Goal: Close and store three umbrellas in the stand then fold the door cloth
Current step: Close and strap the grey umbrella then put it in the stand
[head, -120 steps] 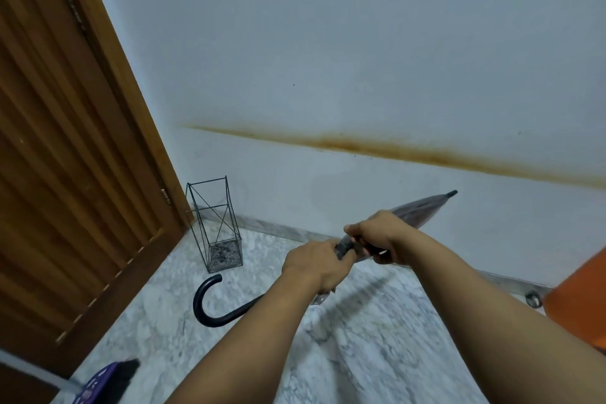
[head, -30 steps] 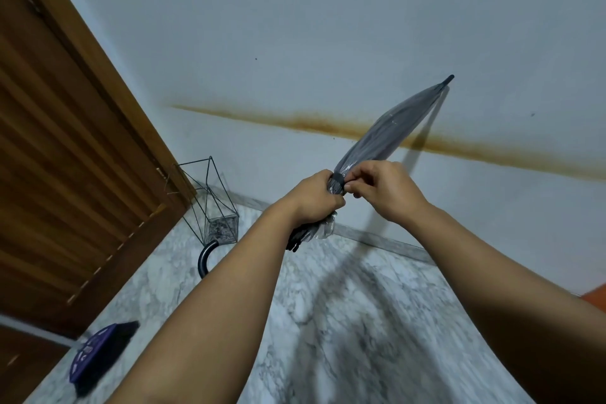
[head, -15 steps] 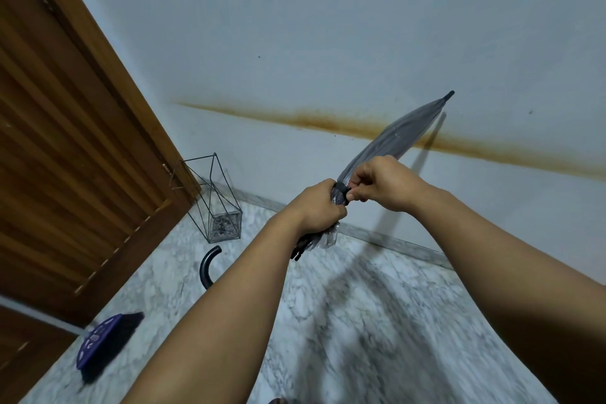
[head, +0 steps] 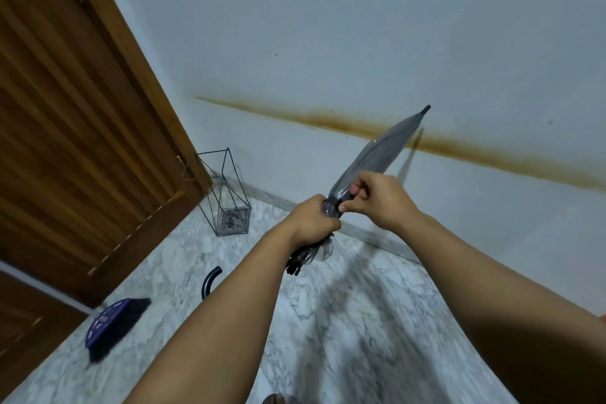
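Observation:
A closed grey see-through umbrella [head: 377, 154] points up and to the right, its black tip near the brown stain on the wall. My left hand [head: 313, 221] grips its gathered canopy around the middle. My right hand [head: 377, 197] pinches the dark strap wrapped round the canopy just above the left hand. The umbrella's curved black handle [head: 210, 280] shows below my left forearm, which hides the shaft. The black wire umbrella stand [head: 226, 197] holds nothing and stands in the corner by the door frame.
A wooden door [head: 75, 128] fills the left side. A purple brush with black bristles [head: 114, 321] lies on the marble floor [head: 344, 321] at the lower left. The white wall [head: 328, 26] runs close behind the umbrella.
Over four seconds the umbrella has swung from nearly level to tip-up. In the last half second the hands keep working the strap; the view has shifted slightly.

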